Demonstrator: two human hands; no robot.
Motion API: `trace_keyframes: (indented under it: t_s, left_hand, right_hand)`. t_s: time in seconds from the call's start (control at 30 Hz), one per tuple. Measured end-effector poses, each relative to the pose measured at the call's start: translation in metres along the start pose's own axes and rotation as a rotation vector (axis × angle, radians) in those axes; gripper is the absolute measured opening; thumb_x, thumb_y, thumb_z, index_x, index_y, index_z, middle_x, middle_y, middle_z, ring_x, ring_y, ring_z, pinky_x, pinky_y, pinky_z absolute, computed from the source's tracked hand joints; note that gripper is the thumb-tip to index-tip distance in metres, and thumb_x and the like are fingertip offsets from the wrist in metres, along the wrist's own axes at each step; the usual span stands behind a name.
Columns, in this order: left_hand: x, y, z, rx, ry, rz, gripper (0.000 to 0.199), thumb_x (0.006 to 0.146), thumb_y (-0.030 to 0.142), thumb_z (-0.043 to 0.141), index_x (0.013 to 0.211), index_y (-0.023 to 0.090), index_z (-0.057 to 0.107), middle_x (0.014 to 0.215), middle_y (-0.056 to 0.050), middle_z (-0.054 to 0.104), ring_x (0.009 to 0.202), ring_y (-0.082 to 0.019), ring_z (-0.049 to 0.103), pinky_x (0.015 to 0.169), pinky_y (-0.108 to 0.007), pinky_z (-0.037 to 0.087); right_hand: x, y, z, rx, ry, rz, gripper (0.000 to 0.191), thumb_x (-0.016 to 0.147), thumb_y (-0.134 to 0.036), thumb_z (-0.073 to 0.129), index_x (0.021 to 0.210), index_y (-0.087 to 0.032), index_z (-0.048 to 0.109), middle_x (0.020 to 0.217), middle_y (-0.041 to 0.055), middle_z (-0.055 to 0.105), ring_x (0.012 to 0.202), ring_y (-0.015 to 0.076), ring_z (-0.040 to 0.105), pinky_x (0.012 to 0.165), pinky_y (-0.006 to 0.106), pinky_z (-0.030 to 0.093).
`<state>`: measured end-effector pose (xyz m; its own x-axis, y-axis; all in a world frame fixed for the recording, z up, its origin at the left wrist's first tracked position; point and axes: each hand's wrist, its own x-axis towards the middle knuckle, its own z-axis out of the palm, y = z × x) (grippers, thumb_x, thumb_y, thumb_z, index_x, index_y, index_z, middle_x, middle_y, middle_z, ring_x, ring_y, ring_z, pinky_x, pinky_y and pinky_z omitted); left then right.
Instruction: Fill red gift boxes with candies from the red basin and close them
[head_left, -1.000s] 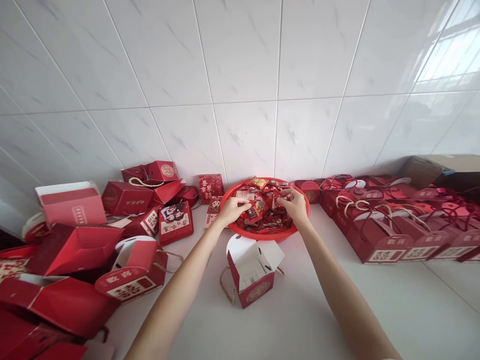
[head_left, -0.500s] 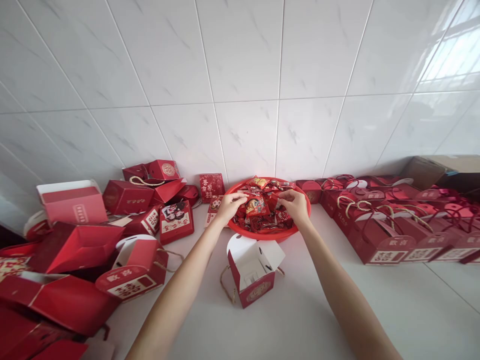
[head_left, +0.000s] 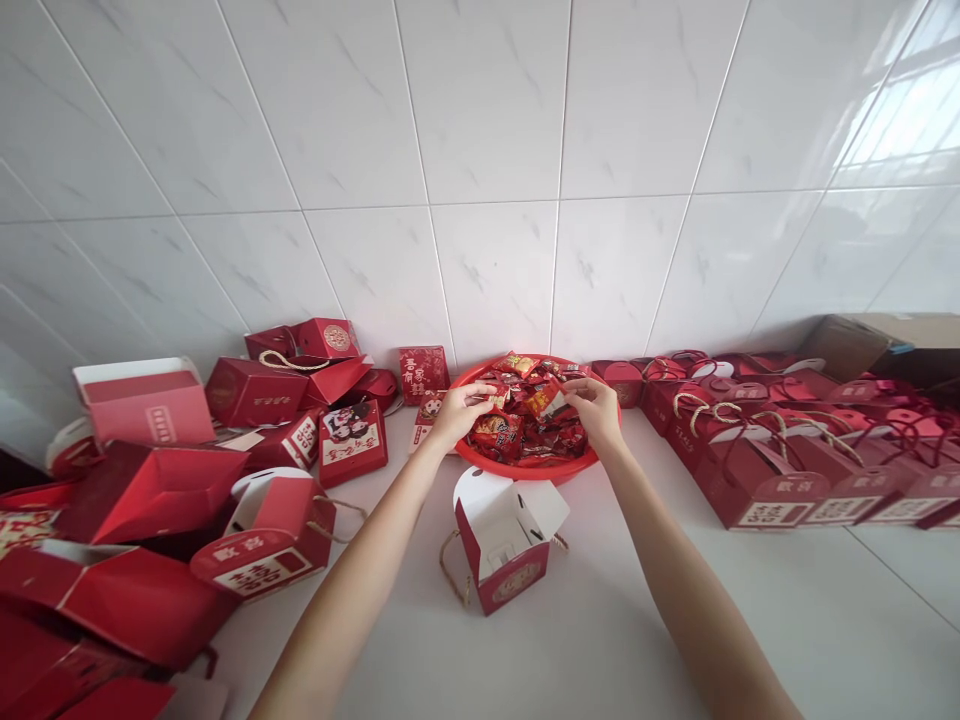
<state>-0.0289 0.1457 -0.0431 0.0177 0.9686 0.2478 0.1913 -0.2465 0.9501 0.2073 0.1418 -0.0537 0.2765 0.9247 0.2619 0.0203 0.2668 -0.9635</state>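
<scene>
A red basin (head_left: pixel 517 470) full of red wrapped packets (head_left: pixel 534 435) stands against the tiled wall. Over its left side, my left hand (head_left: pixel 463 408) is closed, thumb and fingers pinched on a small red packet (head_left: pixel 496 398). At the right side my right hand (head_left: pixel 596 405) pinches a red and gold packet (head_left: pixel 546 400) with a pale patch. In front of the basin sits an open red box (head_left: pixel 517 583) with a white inside and rope handles. What lies at its bottom is too small to tell.
Many open and tipped red boxes (head_left: pixel 161 490) crowd the left. On the right, rows of closed red boxes with rope handles (head_left: pixel 769 485) stand in front of a brown carton (head_left: pixel 855 345). A flat red box (head_left: pixel 352 440) and a red card box (head_left: pixel 424 372) lie left of the basin.
The large packet between my hands has moved down and left among the others. A red and gold packet now shows at my right hand. The open box has stayed in place.
</scene>
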Motion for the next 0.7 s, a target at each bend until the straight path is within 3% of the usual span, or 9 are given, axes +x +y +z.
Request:
trace_keyframes:
  t_s: [0.23, 0.47, 0.57, 0.7]
  left_hand:
    - [-0.003, 0.001, 0.000, -0.023, 0.024, -0.023, 0.043, 0.057, 0.004, 0.064, 0.096, 0.018, 0.077, 0.116, -0.007, 0.076, 0.107, -0.024, 0.070, 0.098, -0.040, 0.055]
    - [-0.002, 0.003, -0.003, -0.059, 0.017, -0.038, 0.046, 0.058, 0.010, 0.068, 0.103, 0.018, 0.076, 0.121, -0.008, 0.075, 0.111, -0.027, 0.069, 0.097, -0.042, 0.055]
    - [-0.003, 0.010, 0.002, -0.075, -0.056, -0.030, 0.042, 0.063, 0.016, 0.073, 0.105, 0.017, 0.076, 0.119, -0.009, 0.075, 0.110, -0.027, 0.069, 0.100, -0.044, 0.053]
    - [-0.004, 0.026, 0.027, -0.075, -0.247, 0.050, 0.040, 0.068, 0.015, 0.075, 0.108, 0.017, 0.075, 0.119, -0.010, 0.074, 0.108, -0.026, 0.070, 0.100, -0.043, 0.053]
  right_hand:
    - [-0.008, -0.012, 0.001, -0.209, -0.015, -0.127, 0.018, 0.063, -0.023, 0.054, 0.073, -0.021, 0.069, 0.081, 0.0044, 0.074, 0.077, 0.0228, 0.068, 0.072, 0.033, 0.053]
    - [-0.012, -0.016, 0.006, -0.204, -0.269, -0.193, 0.010, 0.071, -0.030, 0.062, 0.071, -0.022, 0.068, 0.077, 0.0029, 0.072, 0.071, 0.0200, 0.065, 0.072, 0.033, 0.051]
    - [-0.015, -0.021, 0.006, -0.122, -0.353, -0.158, 0.024, 0.073, -0.045, 0.070, 0.077, -0.021, 0.070, 0.078, 0.0037, 0.072, 0.073, 0.0204, 0.065, 0.069, 0.032, 0.051]
    - [-0.017, -0.023, 0.005, -0.036, -0.494, -0.086, 0.039, 0.071, -0.057, 0.076, 0.083, -0.020, 0.068, 0.072, 0.0017, 0.068, 0.070, 0.0195, 0.063, 0.063, 0.030, 0.049]
